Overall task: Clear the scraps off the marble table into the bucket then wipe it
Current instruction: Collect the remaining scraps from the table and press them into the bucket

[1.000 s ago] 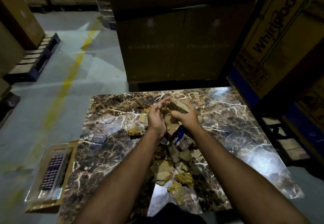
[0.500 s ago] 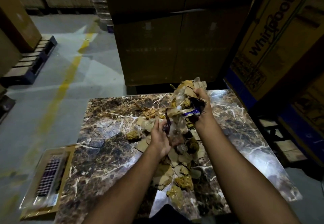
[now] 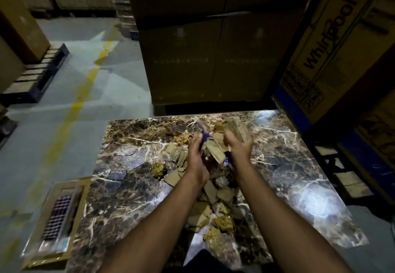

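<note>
A brown marble table (image 3: 128,183) carries a strip of scraps down its middle: torn cardboard pieces (image 3: 215,198) and crumpled yellowish wads (image 3: 159,169). Above the far half of the table my left hand (image 3: 196,161) and my right hand (image 3: 239,148) squeeze a bundle of scraps (image 3: 215,146) between them: cardboard bits, clear plastic and a purple wrapper. My right hand grips a larger cardboard chunk at the bundle's top right. My left hand curls round the bundle's left side. No bucket is in view.
Tall cardboard boxes (image 3: 213,58) stand just beyond the table, and a Whirlpool carton (image 3: 329,54) leans at the right. A flat packaged item (image 3: 57,219) lies on the floor by the table's left edge. A pallet (image 3: 36,73) and a yellow floor line (image 3: 85,88) are at the left.
My right hand has come down from its raised position with the scraps, and my left hand has closed in on the bundle. Both hands now press it together low over the table.
</note>
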`<state>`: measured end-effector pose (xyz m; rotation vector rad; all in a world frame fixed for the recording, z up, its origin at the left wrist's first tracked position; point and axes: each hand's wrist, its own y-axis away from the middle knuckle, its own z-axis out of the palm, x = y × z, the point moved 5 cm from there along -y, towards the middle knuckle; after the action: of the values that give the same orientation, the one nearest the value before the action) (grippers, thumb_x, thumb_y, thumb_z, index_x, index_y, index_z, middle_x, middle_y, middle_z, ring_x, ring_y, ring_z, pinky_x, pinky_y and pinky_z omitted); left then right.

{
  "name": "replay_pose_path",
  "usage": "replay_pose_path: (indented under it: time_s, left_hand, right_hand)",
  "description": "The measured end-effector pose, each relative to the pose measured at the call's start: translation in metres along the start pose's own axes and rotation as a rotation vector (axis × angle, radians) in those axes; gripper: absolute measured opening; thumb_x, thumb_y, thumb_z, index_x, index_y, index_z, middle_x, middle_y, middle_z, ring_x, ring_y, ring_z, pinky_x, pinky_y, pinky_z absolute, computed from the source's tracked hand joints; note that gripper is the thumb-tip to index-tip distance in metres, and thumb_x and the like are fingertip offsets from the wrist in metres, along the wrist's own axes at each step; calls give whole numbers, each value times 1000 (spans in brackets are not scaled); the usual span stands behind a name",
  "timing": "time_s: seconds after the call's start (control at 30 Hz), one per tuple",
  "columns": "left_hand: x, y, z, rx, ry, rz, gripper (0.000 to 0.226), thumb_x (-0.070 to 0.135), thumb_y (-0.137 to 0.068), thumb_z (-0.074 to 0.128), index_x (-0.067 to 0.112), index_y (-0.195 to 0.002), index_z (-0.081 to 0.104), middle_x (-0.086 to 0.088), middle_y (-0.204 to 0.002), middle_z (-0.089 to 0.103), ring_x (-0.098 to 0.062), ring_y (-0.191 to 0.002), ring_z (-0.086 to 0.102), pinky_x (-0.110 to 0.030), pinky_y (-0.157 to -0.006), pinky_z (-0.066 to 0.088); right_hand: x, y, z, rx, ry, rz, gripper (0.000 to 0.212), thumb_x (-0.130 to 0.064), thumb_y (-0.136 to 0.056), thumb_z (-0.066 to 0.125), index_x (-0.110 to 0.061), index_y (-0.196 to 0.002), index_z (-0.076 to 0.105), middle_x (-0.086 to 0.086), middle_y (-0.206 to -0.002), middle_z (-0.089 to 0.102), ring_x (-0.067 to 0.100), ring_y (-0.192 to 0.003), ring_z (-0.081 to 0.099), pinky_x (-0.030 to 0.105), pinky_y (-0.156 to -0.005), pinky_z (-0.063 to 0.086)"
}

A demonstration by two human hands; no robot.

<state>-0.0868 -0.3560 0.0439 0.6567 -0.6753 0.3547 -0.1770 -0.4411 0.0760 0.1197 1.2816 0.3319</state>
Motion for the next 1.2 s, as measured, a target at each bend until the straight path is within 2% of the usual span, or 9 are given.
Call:
replay_pose_path:
  time_s: [0.07, 0.23, 0.37, 0.5, 0.67, 0.77, 0.93, 1.03, 1.2]
  left_hand:
    - [-1, 0, 2, 11, -32, 44, 52, 46, -92, 63, 12, -131, 58, -18, -121, 69, -31, -103, 69, -41, -84, 56]
    - [2, 3, 6, 7, -75, 164, 19, 21, -101, 57, 10, -115, 54, -10, -94, 72, -21, -81, 71, -28, -66, 57]
    - [5, -1, 2, 31, -57, 229, 12, 16, -100, 58, 13, -111, 57, -9, -96, 71, -20, -81, 70, -28, -66, 57]
    - [8, -1, -2, 70, -85, 276, 15, 18, -99, 59, 17, -114, 59, -7, -103, 70, -19, -88, 69, -24, -67, 57]
    - [1, 2, 3, 98, -20, 191, 43, 18, -95, 67, 15, -135, 52, -10, -114, 70, -27, -103, 70, -38, -87, 58]
    - [0, 3, 8, 106, 20, 164, 49, 12, -96, 64, 14, -141, 46, -7, -107, 69, -25, -98, 69, -38, -88, 56]
    - [-2, 6, 7, 114, 29, 201, 40, 21, -100, 58, 4, -136, 55, -13, -122, 68, -25, -108, 66, -45, -105, 49]
    - [-7, 9, 6, 126, 24, 216, 50, 35, -94, 61, 5, -135, 59, -18, -129, 66, -31, -118, 63, -51, -110, 45]
    - [-15, 20, 13, 71, -75, 179, 37, 31, -104, 48, 12, -135, 59, -11, -123, 70, -25, -114, 66, -43, -102, 51]
  right_hand:
    - [-1, 10, 6, -60, 168, -135, 36, 6, -86, 74, -20, -108, 64, 1, -98, 68, 6, -83, 65, 13, -67, 55]
    - [-3, 25, 16, -193, 395, -336, 38, -4, -85, 76, -38, -101, 69, 4, -103, 70, 26, -98, 68, 37, -90, 58]
    - [4, 31, 23, -399, 317, -263, 25, -32, -91, 55, -42, -108, 71, 12, -122, 63, 34, -120, 59, 52, -105, 48]
    - [23, 27, 19, -456, 318, -152, 71, -65, -87, 60, -22, -143, 54, 18, -151, 48, 36, -139, 47, 61, -114, 39]
    - [36, 17, 7, -350, 573, -230, 102, -84, -60, 78, -48, -148, 40, 1, -156, 46, 24, -141, 48, 55, -113, 43]
    - [28, 19, 3, -318, 582, -268, 95, -70, -58, 84, -58, -142, 41, 4, -155, 45, 24, -141, 48, 52, -113, 44]
    - [21, 27, -3, -375, 378, -234, 69, -19, -68, 86, -3, -131, 63, 10, -120, 73, 21, -113, 71, 40, -100, 57]
    - [20, 28, -7, -325, 394, -202, 45, 0, -74, 82, -4, -117, 71, 2, -105, 77, 9, -98, 75, 30, -86, 60]
    - [20, 27, -19, -275, 395, -161, 40, 8, -77, 80, -9, -112, 69, -8, -95, 74, -5, -83, 72, 16, -75, 57]
